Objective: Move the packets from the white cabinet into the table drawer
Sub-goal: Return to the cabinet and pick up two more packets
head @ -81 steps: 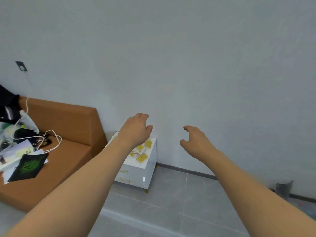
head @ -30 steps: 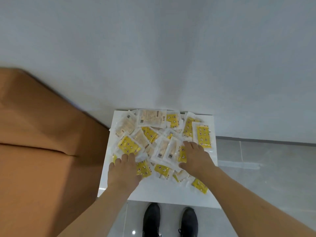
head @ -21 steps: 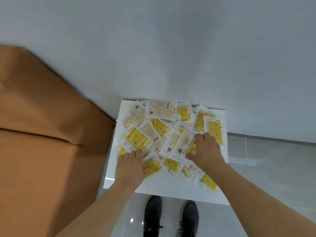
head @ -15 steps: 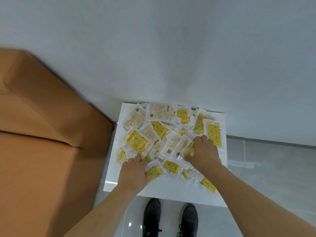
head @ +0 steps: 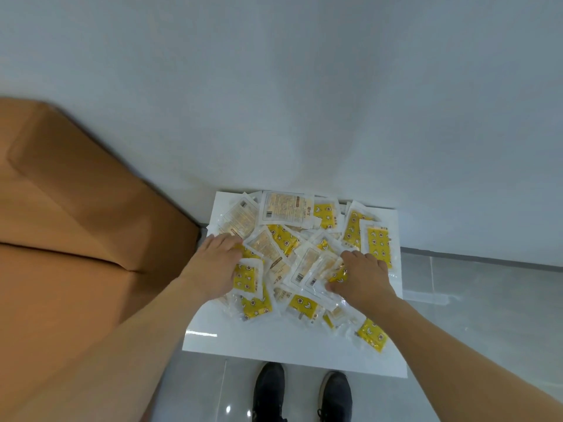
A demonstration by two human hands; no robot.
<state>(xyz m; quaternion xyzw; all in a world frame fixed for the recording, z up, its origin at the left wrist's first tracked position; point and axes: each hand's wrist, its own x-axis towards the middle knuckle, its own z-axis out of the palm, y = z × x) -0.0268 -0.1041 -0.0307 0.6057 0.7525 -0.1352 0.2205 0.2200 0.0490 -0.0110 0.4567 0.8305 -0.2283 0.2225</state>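
Observation:
Several yellow and clear packets [head: 281, 239] lie in a loose pile on the white cabinet top [head: 274, 339], which stands against the wall. My left hand [head: 214, 268] lies on the pile's left side, its fingers stretched over the packets there. My right hand [head: 364, 278] is on the right side of the pile; its fingers are curled down and its thumb presses into a bunch of clear packets [head: 316, 269]. One yellow packet [head: 372, 335] lies apart near the front right. No table drawer is in view.
A brown sofa [head: 76, 239] stands tight against the cabinet's left side. The pale wall [head: 304, 102] rises right behind the cabinet. Grey tiled floor [head: 487, 315] lies to the right, and my black shoes [head: 271, 391] stand at the cabinet's front edge.
My left hand has slid from the pile's front edge farther back along its left side. My right hand has closed in on the packets, and the pile is bunched toward the middle.

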